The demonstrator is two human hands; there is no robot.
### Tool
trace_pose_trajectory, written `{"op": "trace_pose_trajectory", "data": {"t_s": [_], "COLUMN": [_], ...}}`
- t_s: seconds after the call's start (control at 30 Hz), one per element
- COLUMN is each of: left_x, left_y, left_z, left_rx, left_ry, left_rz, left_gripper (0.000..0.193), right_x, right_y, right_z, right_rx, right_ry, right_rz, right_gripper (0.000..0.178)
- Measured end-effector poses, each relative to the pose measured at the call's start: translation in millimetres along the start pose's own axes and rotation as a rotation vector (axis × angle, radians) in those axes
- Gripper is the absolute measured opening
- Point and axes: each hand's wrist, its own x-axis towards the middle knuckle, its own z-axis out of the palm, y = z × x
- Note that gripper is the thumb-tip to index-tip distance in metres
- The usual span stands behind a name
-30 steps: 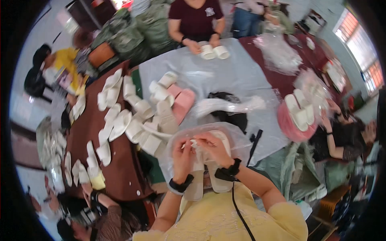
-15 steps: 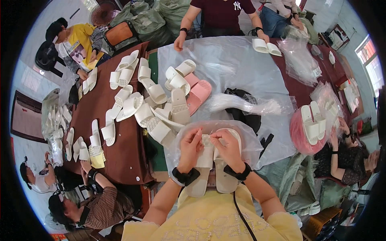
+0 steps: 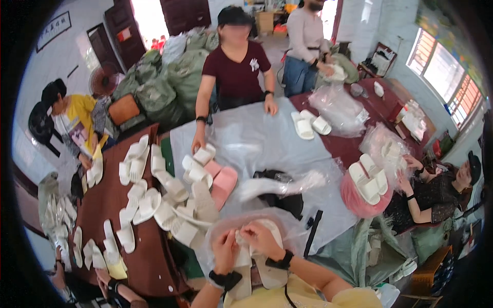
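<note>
A pair of white slippers (image 3: 270,274) lies in front of me at the table's near edge, over a clear plastic bag (image 3: 295,229). My left hand (image 3: 225,252) and my right hand (image 3: 263,243) meet above the straps, their fingertips pinched close together. What they pinch is too small and blurred to name. Left of them is a heap of white slippers (image 3: 189,233), with a pink slipper (image 3: 224,186) at its far side. Beyond my hands lies a bundle of thin clear plastic strands (image 3: 287,186), partly over a black item (image 3: 288,204).
Across the table a co-worker's hand (image 3: 198,142) touches the heap. More white slippers (image 3: 134,160) are spread on the brown cloth (image 3: 154,262) at left. At right, white slippers (image 3: 367,179) rest on a pink bundle (image 3: 352,203), beside a green sack (image 3: 354,259).
The view has tilted up, showing more of the room. The co-worker opposite has let go of the white slippers at the far right and reached to the heap. My hands stay pinched over the straps.
</note>
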Motion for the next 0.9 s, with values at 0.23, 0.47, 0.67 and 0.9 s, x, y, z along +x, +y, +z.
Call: {"op": "trace_pose_trajectory", "data": {"t_s": [0.23,0.47,0.67,0.9], "left_x": [1,9,13,-5], "left_y": [-8,-20,-28,-9], "left_z": [-5,-15,-20,-6], "left_rx": [-0.083,-0.053,-0.041,0.238], "left_ry": [-0.040,-0.044,-0.049,-0.067], "left_rz": [0.062,0.115,0.212,0.230], "left_gripper": [0.013,0.009,0.008,0.025], "right_x": [-1,-2,-5,-5], "right_y": [0,5,16,14], "right_z": [1,2,10,10], "right_rx": [0.000,-0.030,-0.090,-0.025], "right_ry": [-0.037,-0.023,-0.001,-0.012], "right_rz": [0.023,-0.012,-0.128,-0.070], "right_gripper": [0.014,0.014,0.014,0.013]}}
